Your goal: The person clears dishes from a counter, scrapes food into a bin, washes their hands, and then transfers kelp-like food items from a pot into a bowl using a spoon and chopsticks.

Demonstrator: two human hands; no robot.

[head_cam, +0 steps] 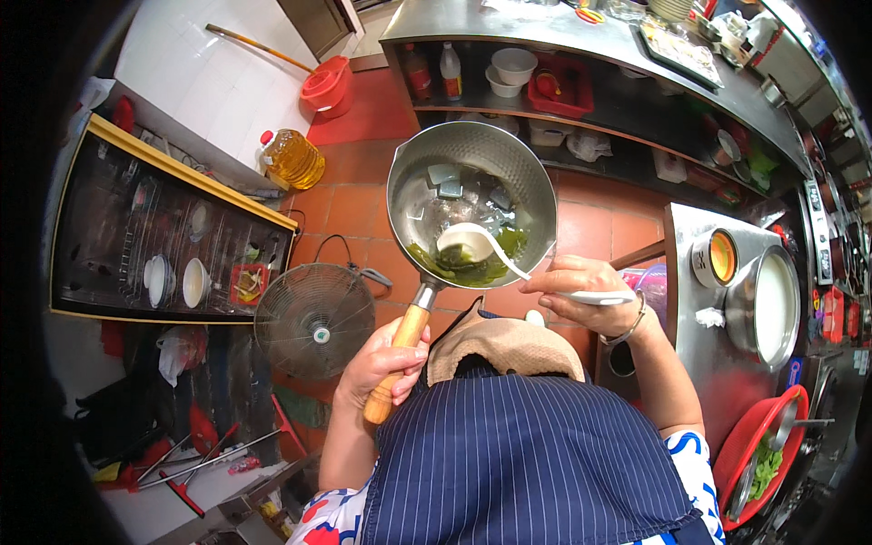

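Observation:
A metal saucepan point(470, 146) with a dimpled inner wall is held out in front of my body. My left hand point(387, 361) grips its wooden handle point(409, 330). Inside is clear liquid with pale cubes point(448, 182), perhaps tofu, and green leafy pieces point(512, 240) that look like seaweed. My right hand point(582, 286) holds a white ladle point(504, 255) by its handle. The ladle's bowl is down in the pan, with some of the green pieces at it. A bracelet circles my right wrist.
A metal side table point(695, 327) at right bears a pot of whitish liquid point(739, 327) and an orange-topped container point(722, 255). Below it is a red basket point(722, 453) with greens. A floor fan point(317, 320) and an oil jug point(294, 160) stand left. A shelved metal counter point(436, 24) lies ahead.

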